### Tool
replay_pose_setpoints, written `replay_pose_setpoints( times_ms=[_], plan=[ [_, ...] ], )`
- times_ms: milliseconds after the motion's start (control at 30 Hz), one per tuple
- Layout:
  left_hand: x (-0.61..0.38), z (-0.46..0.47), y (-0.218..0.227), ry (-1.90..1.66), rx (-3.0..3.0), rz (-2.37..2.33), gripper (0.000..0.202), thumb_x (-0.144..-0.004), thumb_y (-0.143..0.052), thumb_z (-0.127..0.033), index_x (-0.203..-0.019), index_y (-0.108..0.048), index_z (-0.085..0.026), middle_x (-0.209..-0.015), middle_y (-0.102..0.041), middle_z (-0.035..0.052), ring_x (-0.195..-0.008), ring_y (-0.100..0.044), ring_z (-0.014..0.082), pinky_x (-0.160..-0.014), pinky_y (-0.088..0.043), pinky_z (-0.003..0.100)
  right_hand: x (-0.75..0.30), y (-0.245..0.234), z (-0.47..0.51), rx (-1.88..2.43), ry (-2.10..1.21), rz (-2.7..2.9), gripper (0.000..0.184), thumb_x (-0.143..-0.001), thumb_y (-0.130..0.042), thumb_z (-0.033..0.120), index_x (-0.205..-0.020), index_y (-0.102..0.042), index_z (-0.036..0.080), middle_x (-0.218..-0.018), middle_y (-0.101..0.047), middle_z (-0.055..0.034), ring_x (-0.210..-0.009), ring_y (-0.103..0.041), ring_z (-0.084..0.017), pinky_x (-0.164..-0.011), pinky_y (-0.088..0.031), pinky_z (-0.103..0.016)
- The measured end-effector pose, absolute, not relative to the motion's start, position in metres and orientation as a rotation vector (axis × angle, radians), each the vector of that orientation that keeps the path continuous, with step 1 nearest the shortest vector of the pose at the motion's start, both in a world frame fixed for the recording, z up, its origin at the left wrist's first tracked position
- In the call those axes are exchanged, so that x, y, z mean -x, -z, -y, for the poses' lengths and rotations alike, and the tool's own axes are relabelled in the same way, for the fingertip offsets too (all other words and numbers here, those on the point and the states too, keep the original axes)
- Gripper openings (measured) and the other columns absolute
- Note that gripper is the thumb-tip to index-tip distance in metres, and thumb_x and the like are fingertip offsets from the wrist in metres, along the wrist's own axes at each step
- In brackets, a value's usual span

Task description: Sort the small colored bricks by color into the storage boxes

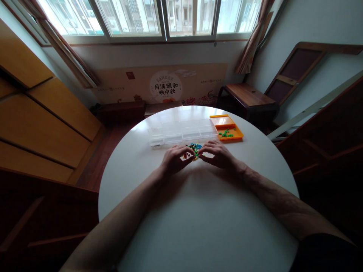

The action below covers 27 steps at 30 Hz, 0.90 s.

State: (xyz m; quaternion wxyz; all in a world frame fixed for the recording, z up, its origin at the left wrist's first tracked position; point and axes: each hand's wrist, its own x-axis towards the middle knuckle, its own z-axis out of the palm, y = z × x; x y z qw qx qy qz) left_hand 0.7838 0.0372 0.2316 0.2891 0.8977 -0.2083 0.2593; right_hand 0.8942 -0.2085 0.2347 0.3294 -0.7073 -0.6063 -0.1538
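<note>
A small pile of colourful pieces [194, 146], in blue, green, yellow and dark red, lies on the white round table [198, 211]. My left hand [175, 158] is at the pile's left side, its thumb and fingers curled together in a pinch. From the right, my right hand [217, 154] comes to the same spot, also pinching. The fingertips of both hands are close together over green bits; whatever they hold is too small to make out. Just beyond them is a clear plastic compartment box [181, 132]. Green pieces [226, 133] lie in the orange tray [238, 136] at its right.
A low wooden side table [249, 94] stands beyond the table at the right. Yellow-brown cabinets [36, 124] are at the left, and dark wooden furniture [329, 139] is at the right. A printed cardboard panel [113, 81] leans below the window.
</note>
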Motion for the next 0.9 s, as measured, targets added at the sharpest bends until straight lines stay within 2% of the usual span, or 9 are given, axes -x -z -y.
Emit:
replay_pose_setpoints(
  times_ms=[133, 267, 467, 567, 733, 900],
  plan=[
    [-0.781, -0.043, -0.238, -0.660, -2.417, 0.468, 0.006, -0.097, -0.075, -0.025, -0.102, -0.075, -0.024, -0.099, -0.081, 0.0002, -0.081, -0.074, 0.0156, -0.088, -0.057, 0.032, -0.900, -0.232, 0.212, 1.930, 0.444, 1.469, 0.006, -0.105, -0.072, 0.029, -0.104, -0.077, 0.026, -0.100, -0.080, -0.0050, -0.096, -0.070, -0.026, -0.094, -0.056, -0.043],
    [-0.778, -0.056, -0.244, -0.588, -2.469, 0.391, 0.019, -0.089, -0.069, -0.016, -0.106, -0.073, -0.023, -0.108, -0.077, 0.0024, -0.086, -0.071, 0.0169, -0.088, -0.055, 0.032, -0.918, -0.231, 0.225, 2.039, 0.584, 1.115, 0.011, -0.105, -0.069, 0.033, -0.102, -0.076, 0.026, -0.097, -0.080, -0.0049, -0.096, -0.069, -0.028, -0.097, -0.056, -0.046],
    [-0.775, -0.065, -0.247, -0.529, -2.632, 0.244, 0.018, -0.088, -0.069, -0.021, -0.105, -0.075, -0.024, -0.106, -0.075, 0.0027, -0.082, -0.066, 0.0194, -0.082, -0.051, 0.034, -0.960, -0.220, 0.257, 2.141, 0.767, 0.503, 0.019, -0.098, -0.069, 0.040, -0.096, -0.077, 0.022, -0.101, -0.080, -0.0090, -0.092, -0.066, -0.030, -0.096, -0.055, -0.049],
    [-0.775, -0.064, -0.248, -0.500, -2.633, 0.251, 0.019, -0.090, -0.068, -0.022, -0.107, -0.076, -0.024, -0.109, -0.075, 0.0031, -0.084, -0.066, 0.0196, -0.084, -0.051, 0.034, -0.973, -0.211, 0.265, 2.207, 0.796, 0.319, 0.021, -0.092, -0.071, 0.039, -0.101, -0.079, 0.021, -0.107, -0.079, -0.0115, -0.102, -0.066, -0.034, -0.105, -0.052, -0.055],
    [-0.777, -0.060, -0.246, -0.494, -2.583, 0.391, 0.018, -0.094, -0.068, -0.027, -0.109, -0.078, -0.026, -0.114, -0.076, 0.0043, -0.094, -0.071, 0.0207, -0.094, -0.053, 0.036, -0.966, -0.206, 0.255, 2.227, 0.741, 0.467, 0.022, -0.093, -0.070, 0.035, -0.108, -0.077, 0.022, -0.114, -0.078, -0.0119, -0.112, -0.064, -0.035, -0.111, -0.050, -0.055],
    [-0.776, -0.062, -0.246, -0.483, -2.556, 0.465, 0.012, -0.094, -0.070, -0.031, -0.102, -0.076, -0.024, -0.111, -0.076, 0.0053, -0.092, -0.072, 0.0200, -0.087, -0.054, 0.033, -0.943, -0.217, 0.238, 2.126, 0.616, 0.915, 0.013, -0.098, -0.068, 0.030, -0.105, -0.076, 0.024, -0.115, -0.077, -0.0094, -0.116, -0.066, -0.033, -0.108, -0.054, -0.051]
  ],
)
